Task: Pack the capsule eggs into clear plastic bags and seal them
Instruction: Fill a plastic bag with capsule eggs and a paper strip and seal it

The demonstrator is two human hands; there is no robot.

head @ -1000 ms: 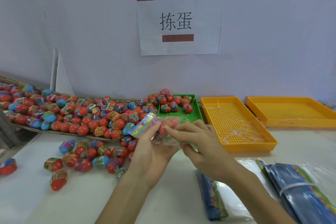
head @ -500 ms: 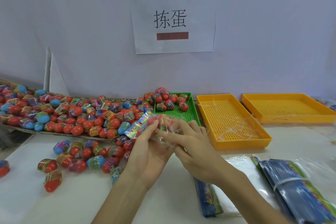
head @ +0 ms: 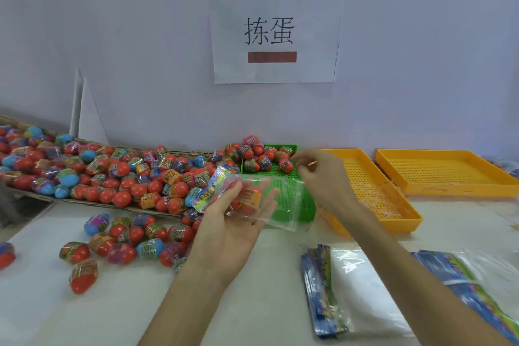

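Two eggs bagged, strip peeled, seal pending

Left hand lies palm up with fingers spread flat, cradling the clear plastic bag above the counter, in front of the green tray. Two capsule eggs sit inside it, red and orange, beside a bright printed card. The bag's mouth trails off to the right, loose and unsupported. Right hand is up beside it, thumb and forefinger pinching a thin pale strip, probably the peeled seal liner.

Handling, as I judge it: the film is light, limp and slick, so it will sag wherever it is not held. The eggs look like hard, smooth shells that will roll toward the open end if the palm tips. Best hold is under the eggs, then pinch the flap at the mouth's corners to fold it down.

Outward now: a big heap of loose eggs fills a shallow tray at the back left edge, with more scattered in front of it. Two orange trays sit at the back right, littered with discarded strips. Stacks of empty bags lie at the near right. White counter, pale wall, and a paper sign taped up above.
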